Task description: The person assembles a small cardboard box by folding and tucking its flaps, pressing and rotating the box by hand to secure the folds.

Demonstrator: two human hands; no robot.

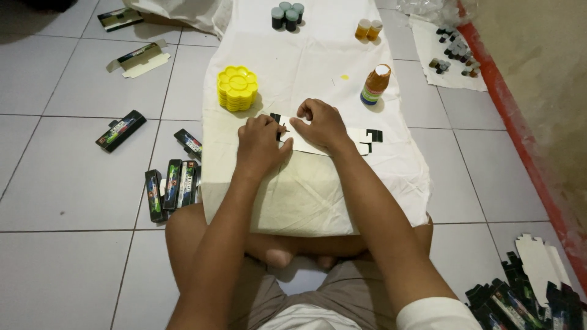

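White tiled floor, a cloth (306,183) spread before my crossed legs. I am folding a flat carton (333,139) on it: my left hand (262,143) pinches its near end, my right hand (321,125) presses it flat. Yellow palettes (237,87) sit just beyond. Next, I judge, calls for a clean crease along the flap.

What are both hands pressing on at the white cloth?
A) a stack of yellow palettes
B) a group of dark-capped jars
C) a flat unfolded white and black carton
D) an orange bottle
C: the left hand and right hand both rest on the flat carton; the yellow palettes sit apart.
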